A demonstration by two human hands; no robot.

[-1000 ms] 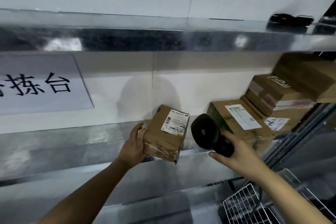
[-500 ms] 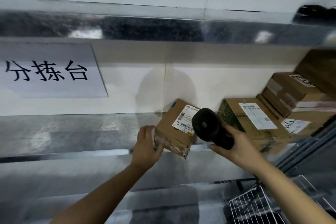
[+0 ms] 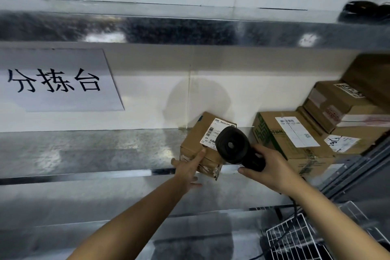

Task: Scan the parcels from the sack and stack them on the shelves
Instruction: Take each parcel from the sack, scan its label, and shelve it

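Head view: the scanner's (image 3: 232, 148) round head covers the right part of the small parcel's (image 3: 195, 143) label (image 3: 211, 135), and the print that does show is too blurry to read. Far up and right of the small parcel, a dark object (image 3: 363, 10) on the upper shelf (image 3: 168, 27) is just a smear, no telling what it is. The stacked cartons (image 3: 341, 107) further right of the small parcel get cut off by the frame edge.

The small parcel sits on a shiny metal shelf (image 3: 84, 150) close to its front lip, with a white wall (image 3: 147, 101) behind it. A paper sign (image 3: 54, 80) with black characters hangs on the wall up and left of the small parcel. Just right of it is a green-printed carton (image 3: 291, 139), and below right a white wire basket (image 3: 295, 238).

The left hand (image 3: 187, 169) has its fingers stretched out flat, touching the small parcel's near side, not wrapped around it. The right hand (image 3: 272, 171) is curled around the scanner's handle, holding the scanner right over the small parcel.
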